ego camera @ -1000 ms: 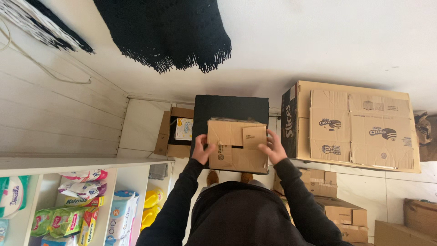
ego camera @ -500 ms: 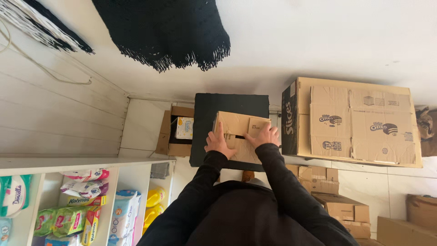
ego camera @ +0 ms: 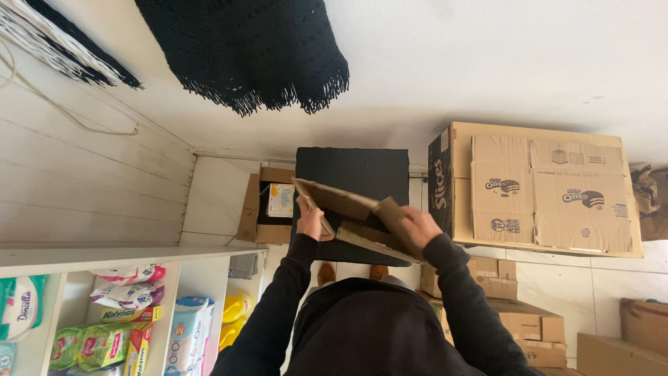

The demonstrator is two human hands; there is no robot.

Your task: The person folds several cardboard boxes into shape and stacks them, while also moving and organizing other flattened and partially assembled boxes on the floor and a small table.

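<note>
Both hands hold a brown cardboard box [ego camera: 351, 216] over a black stool [ego camera: 351, 170]. The left hand [ego camera: 313, 223] and right hand [ego camera: 419, 226] have fingers curled tight around its flaps.

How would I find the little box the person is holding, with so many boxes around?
Start at the big closed cardboard carton on the right, then look just left to the black block by the wall. Over it, the left hand and right hand hold a small brown cardboard box. Unlike the other boxes, it is off the floor, tilted, with its flaps hanging open.
</note>
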